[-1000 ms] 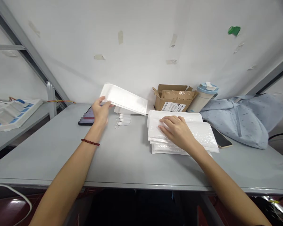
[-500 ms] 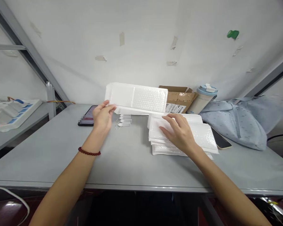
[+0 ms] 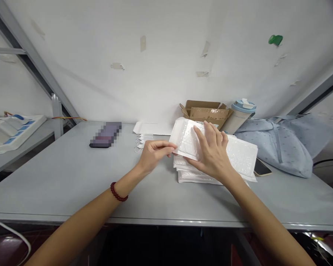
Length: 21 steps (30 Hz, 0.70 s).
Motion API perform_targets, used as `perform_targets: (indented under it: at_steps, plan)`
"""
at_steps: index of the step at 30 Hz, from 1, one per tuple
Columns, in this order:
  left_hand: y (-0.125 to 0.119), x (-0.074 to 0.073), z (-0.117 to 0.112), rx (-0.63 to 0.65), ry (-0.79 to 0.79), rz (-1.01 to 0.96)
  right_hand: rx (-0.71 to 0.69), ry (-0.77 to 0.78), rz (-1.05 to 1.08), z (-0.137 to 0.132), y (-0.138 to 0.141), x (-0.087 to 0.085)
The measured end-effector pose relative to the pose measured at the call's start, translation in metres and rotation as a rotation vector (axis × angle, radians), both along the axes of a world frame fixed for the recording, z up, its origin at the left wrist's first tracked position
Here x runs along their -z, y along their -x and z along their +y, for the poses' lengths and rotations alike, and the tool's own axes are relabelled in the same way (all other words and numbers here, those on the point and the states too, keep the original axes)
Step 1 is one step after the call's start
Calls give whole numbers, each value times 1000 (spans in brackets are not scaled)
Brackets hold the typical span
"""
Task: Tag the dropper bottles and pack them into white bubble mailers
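A white bubble mailer [image 3: 183, 137] is raised at a tilt over a stack of similar bubble mailers [image 3: 238, 157]. My left hand [image 3: 157, 153] pinches its lower left edge between thumb and fingers. Across its right part lies my right hand [image 3: 212, 147], fingers on the face and thumb at the lower edge, holding it. Another white mailer [image 3: 152, 128] lies flat at the back of the table, left of the raised one. In front of that mailer are several small white pieces with thin loops [image 3: 141, 139], partly hidden by my left hand.
Behind the stack stand an open cardboard box [image 3: 208, 112] and a tumbler with a blue lid [image 3: 240, 114]. A light blue cloth bag [image 3: 283, 147] and a dark-screened phone [image 3: 262, 168] lie at the right. Another phone [image 3: 105, 135] lies at the left on the grey table [image 3: 80, 177].
The mailer my left hand held up is no longer raised; one lies flat at the back. My left hand has moved right and down to another mailer, which my right hand has lifted from the stack.
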<state>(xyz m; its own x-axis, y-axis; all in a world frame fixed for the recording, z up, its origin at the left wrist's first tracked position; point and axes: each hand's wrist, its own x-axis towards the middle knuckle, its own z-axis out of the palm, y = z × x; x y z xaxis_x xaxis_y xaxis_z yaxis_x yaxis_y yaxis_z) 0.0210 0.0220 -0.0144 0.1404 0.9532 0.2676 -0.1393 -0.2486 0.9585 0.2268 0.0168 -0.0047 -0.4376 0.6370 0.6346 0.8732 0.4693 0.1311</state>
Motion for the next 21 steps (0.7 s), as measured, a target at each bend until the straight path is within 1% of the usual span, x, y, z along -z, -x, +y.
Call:
perform_targets:
  at_steps: [1, 3, 5, 7, 8, 10, 12, 13, 16, 21]
  plan:
    - [0, 0, -1, 16, -32, 37, -1, 16, 3, 0, -1, 0]
    - [0, -1, -2, 4, -55, 65, -16, 46, 5, -1, -2, -1]
    - [1, -1, -1, -35, -29, 56, -40, 60, 2, -2, -2, -2]
    - [2, -2, 0, -54, 31, 48, -63, 60, -7, -3, 0, -2]
    - [2, -2, 1, -39, 71, 50, -75, 57, -14, -4, 1, -1]
    - [3, -3, 3, 37, 136, 67, -101, 53, -33, -5, 2, -1]
    - [2, -4, 4, 92, 149, 112, -127, 48, -50, -7, 4, -1]
    - [2, -3, 5, 93, 139, 150, -139, 47, -57, -8, 4, -1]
    - [2, 0, 7, 50, 103, 251, -162, 31, -62, -10, 5, -2]
    - [5, 3, 9, 25, 114, 282, -210, -55, -43, -10, 4, -3]
